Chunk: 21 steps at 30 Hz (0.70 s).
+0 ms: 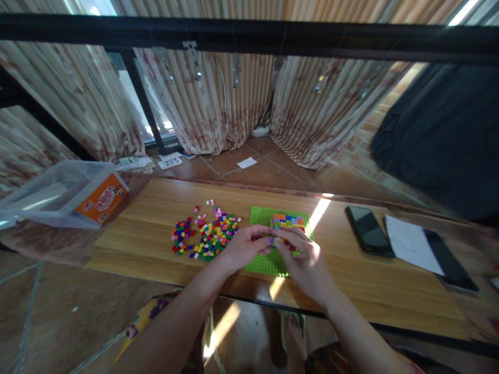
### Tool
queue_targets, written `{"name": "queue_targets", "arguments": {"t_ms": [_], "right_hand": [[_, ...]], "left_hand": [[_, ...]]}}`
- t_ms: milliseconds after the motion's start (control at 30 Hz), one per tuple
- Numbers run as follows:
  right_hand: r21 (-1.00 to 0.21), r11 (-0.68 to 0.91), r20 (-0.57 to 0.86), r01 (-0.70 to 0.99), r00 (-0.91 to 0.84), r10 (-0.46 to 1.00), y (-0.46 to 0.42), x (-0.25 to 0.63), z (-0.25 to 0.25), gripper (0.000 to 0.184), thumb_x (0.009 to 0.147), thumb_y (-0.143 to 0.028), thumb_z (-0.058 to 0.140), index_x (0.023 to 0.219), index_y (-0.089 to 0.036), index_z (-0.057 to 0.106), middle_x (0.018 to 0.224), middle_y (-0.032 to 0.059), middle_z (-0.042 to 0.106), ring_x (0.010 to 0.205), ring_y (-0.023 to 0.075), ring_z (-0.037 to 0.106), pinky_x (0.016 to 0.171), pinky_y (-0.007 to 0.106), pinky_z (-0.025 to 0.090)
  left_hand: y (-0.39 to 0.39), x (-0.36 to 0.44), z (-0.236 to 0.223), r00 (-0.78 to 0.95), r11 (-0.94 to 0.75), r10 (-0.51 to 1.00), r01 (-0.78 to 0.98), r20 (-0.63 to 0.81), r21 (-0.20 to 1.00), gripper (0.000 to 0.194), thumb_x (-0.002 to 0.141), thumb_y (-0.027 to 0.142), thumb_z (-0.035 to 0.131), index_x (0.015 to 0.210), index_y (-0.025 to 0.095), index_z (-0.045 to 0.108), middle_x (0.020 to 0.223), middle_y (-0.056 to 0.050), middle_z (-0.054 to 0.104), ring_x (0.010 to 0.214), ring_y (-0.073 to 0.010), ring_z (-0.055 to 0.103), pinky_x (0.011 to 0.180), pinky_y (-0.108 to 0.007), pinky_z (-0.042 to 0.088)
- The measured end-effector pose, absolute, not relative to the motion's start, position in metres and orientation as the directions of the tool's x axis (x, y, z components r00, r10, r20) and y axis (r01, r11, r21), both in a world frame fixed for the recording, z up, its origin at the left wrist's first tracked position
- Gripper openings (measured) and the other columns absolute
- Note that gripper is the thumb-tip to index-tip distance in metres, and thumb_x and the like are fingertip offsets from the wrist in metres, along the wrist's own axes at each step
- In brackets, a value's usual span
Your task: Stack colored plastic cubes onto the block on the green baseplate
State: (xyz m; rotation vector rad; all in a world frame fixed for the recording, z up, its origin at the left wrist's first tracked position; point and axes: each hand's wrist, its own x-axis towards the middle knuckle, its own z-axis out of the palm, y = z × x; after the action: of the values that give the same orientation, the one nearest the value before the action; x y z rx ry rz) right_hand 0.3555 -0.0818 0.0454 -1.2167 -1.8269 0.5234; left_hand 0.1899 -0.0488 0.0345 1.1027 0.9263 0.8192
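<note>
A green baseplate [260, 214] lies on the wooden table [156, 234], with a block of small coloured bricks [287, 221] built on its far part. My left hand [245, 246] and my right hand [303, 254] meet over the plate's middle, fingertips pinched together close to the built block. What sits between the fingertips is too small to make out. A loose heap of small coloured bricks [213, 235] lies just left of the plate, beside my left hand.
A clear plastic tub [47, 193] with an orange box [102, 198] stands at the table's left end. Two dark phones [368, 230] [450, 261] and a white sheet [409, 242] lie on the right. A black rail [249, 36] crosses overhead. Striped curtains hang behind.
</note>
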Motion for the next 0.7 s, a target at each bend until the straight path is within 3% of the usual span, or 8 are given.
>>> {"name": "queue_targets", "arguments": {"t_ms": [267,533,700], "right_hand": [[-0.767,0.41,0.337,0.494,-0.234,0.912,-0.087,0.366,0.047,0.011,0.089,-0.026,0.058,0.09,-0.021,0.068,0.087,0.0032,0.068,0.079,0.0144,0.064,0.073,0.03,0.053],[-0.849,0.165,0.254,0.502,0.116,0.96,-0.075,0.413,0.04,0.02,0.083,-0.035,0.062,0.091,-0.02,0.072,0.086,0.0048,0.074,0.076,0.0177,0.067,0.069,0.033,0.054],[-0.807,0.182,0.285,0.562,0.101,0.953,-0.07,0.419,0.036,0.025,0.084,-0.039,0.061,0.095,-0.019,0.072,0.089,0.0067,0.073,0.075,0.0186,0.068,0.066,0.032,0.055]], "left_hand": [[-0.052,0.192,0.039,0.487,0.324,0.832,-0.038,-0.265,0.945,0.037,0.079,0.028,0.067,0.112,0.011,0.062,0.072,-0.002,0.066,0.06,-0.0086,0.06,0.064,-0.023,0.05],[-0.05,0.196,0.038,0.382,0.293,0.882,0.011,-0.275,0.956,0.027,0.079,0.02,0.063,0.104,0.012,0.066,0.074,-0.002,0.067,0.06,-0.007,0.058,0.063,-0.022,0.048],[-0.041,0.176,0.038,0.312,0.189,0.925,0.122,-0.218,0.974,0.028,0.079,0.02,0.06,0.104,0.012,0.066,0.076,-0.002,0.067,0.062,-0.0088,0.06,0.063,-0.022,0.049]]}}
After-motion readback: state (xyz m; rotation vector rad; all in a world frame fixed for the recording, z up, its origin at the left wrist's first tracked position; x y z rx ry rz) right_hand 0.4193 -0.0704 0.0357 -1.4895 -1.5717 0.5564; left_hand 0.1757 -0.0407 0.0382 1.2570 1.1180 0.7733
